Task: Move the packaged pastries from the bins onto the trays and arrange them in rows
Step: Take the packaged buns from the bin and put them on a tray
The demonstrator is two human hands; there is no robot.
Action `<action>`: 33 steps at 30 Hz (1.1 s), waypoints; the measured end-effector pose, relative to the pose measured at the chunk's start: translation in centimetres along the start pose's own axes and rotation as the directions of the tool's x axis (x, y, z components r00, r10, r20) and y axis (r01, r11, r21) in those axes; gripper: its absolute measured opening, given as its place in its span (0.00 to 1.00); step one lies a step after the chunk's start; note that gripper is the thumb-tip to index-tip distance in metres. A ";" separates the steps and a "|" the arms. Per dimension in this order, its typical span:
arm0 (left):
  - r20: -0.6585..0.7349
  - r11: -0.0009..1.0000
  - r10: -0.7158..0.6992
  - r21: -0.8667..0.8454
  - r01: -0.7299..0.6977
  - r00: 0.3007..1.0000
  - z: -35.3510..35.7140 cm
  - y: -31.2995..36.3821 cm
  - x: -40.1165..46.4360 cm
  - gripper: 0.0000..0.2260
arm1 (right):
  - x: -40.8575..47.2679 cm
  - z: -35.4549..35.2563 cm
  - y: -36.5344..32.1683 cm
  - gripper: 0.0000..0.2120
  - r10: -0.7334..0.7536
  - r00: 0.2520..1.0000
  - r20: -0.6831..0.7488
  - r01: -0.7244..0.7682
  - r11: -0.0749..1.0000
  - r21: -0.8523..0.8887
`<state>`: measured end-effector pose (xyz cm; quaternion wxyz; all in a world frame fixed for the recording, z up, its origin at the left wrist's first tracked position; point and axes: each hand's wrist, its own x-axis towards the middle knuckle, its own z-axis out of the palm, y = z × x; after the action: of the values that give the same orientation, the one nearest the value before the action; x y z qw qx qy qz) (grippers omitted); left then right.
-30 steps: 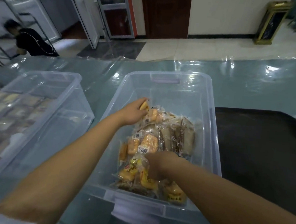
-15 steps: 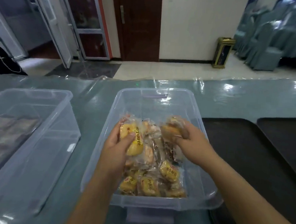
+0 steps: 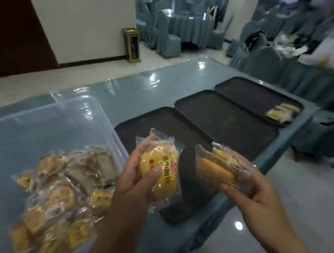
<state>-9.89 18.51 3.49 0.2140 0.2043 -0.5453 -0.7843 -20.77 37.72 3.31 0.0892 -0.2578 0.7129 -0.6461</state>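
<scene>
Though blurred, pkt (image 3: 164,172) in left hand (image 3: 137,180), right hand (image 3: 256,192) w/ prob. two pkts (image 3: 217,168).

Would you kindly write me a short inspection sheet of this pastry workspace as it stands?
Surface: table under glossy clear film.
Job's things: clear bin holding wrapped pastries; three dark trays; near tray and middle tray bare, far tray carries a few packets.
Clutter: nothing seen.
Hands: left hand grips a yellow bun packet; right hand grips an orange pastry packet.
Cables: nothing seen.
Surroundings: covered chairs, gold bin.
</scene>
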 end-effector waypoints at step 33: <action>0.278 0.937 -0.284 0.284 0.204 0.917 48.5 -21.6 26.3 0.23 | 14.8 -45.1 18.1 0.26 0.154 0.883 -0.444 -0.172 0.985 0.000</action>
<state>-60.92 47.83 -3.58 -0.0036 0.1687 -0.6367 -0.7525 -58.74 70.58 -4.46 -0.0263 -0.0452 0.7463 -0.6636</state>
